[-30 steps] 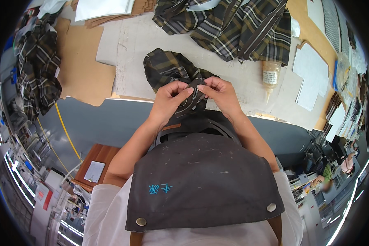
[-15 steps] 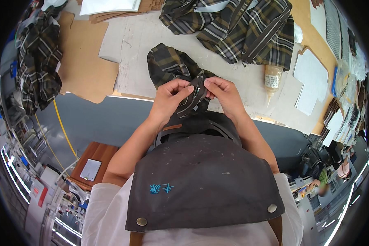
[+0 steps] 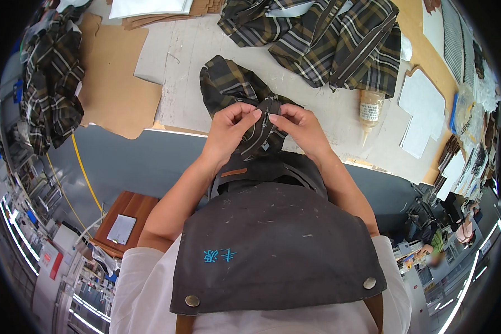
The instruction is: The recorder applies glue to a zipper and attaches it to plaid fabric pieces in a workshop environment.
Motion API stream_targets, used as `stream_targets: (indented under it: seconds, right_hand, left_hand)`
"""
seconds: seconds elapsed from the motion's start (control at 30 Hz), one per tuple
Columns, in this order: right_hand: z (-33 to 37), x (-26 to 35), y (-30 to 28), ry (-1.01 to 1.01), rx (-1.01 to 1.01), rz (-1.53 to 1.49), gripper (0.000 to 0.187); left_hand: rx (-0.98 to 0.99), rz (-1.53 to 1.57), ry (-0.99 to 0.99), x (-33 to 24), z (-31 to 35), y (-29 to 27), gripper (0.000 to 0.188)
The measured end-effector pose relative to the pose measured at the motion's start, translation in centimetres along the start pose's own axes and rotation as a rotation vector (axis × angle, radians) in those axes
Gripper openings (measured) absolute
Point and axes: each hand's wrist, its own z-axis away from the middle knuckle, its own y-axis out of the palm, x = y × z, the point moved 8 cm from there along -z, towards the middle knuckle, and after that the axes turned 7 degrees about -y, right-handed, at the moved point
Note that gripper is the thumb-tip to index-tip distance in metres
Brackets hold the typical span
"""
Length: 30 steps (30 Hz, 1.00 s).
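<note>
A dark plaid cloth piece [image 3: 225,83] with a zipper [image 3: 265,125] sewn along it hangs over the near table edge. My left hand [image 3: 228,129] pinches the zipper's left side between thumb and fingers. On the other side, my right hand [image 3: 303,129] grips the same piece, its thumb lying on the zipper tape beside the teeth. Between the two thumbs the zipper runs slanting down toward my apron [image 3: 278,239]. The fingertips under the cloth are hidden.
More plaid pieces [image 3: 317,44] with zippers lie at the table's back. A glue bottle [image 3: 370,111] rests to the right, by white pattern sheets [image 3: 423,106]. Brown cardboard [image 3: 117,72] and a plaid pile [image 3: 53,83] are left. A wooden stool [image 3: 129,209] stands below.
My right thumb has shifted left and slightly down onto the zipper tape. The zipper now lies flatter and more in sight between my hands.
</note>
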Motion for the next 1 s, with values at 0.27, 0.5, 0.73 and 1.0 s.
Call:
stream_targets:
  seconds: [0.27, 0.5, 0.73, 1.0]
  right_hand:
    - [-0.7, -1.4, 0.6, 0.021, -0.042, -0.074, 0.013]
    - [-0.6, -1.2, 1.0, 0.042, -0.093, -0.066, 0.015]
    - [-0.8, -1.6, 1.0, 0.019, -0.096, -0.080, 0.015]
    - [-1.3, -1.7, 1.2, -0.034, -0.071, -0.108, 0.013]
  left_hand:
    - [-0.022, -0.091, 0.082, -0.6, -0.1, -0.3, 0.008]
    - [-0.028, -0.110, 0.094, -0.4, 0.0, -0.9, 0.007]
    - [0.012, -0.068, 0.036, 0.0, -0.1, -1.1, 0.007]
    - [-0.038, -0.075, 0.039, -0.2, -0.3, -1.4, 0.011]
